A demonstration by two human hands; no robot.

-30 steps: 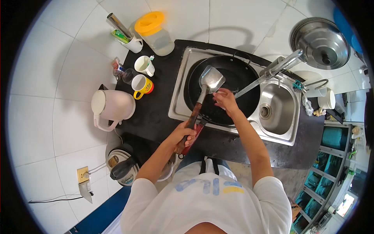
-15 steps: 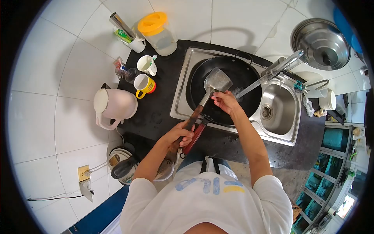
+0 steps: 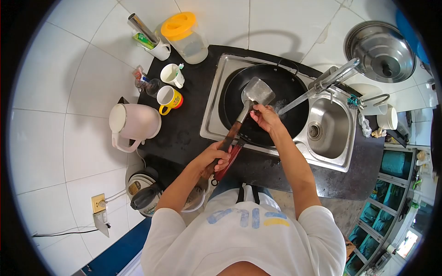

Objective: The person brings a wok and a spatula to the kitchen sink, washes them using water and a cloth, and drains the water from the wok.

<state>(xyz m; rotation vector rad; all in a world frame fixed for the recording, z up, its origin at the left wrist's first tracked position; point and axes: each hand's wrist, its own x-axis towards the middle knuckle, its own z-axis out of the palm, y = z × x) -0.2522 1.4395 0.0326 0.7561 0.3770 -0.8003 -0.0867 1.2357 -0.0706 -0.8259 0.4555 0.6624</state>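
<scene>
My left hand [image 3: 216,156] is closed around the wooden handle of a metal spatula [image 3: 258,91], whose blade is raised over a black wok [image 3: 281,82]. The wok rests in the left sink basin, its red handle [image 3: 229,162] pointing toward me beside my left hand. My right hand [image 3: 265,117] is at the neck of the spatula, just below the blade, with its fingers pinched; whatever lies between them is too small to make out. The faucet [image 3: 338,76] reaches over the wok, and water shows inside it near the blade.
The right basin [image 3: 328,124] has a drain. On the left stand a yellow mug [image 3: 169,98], a white mug [image 3: 172,76], a pink kettle [image 3: 134,126] and a yellow-lidded pitcher [image 3: 189,39]. A steel lid [image 3: 380,51] leans against the wall at back right.
Compared with a second ago, the spatula blade sits slightly farther right, and my right hand has come in to its neck. My left hand still holds the handle.
</scene>
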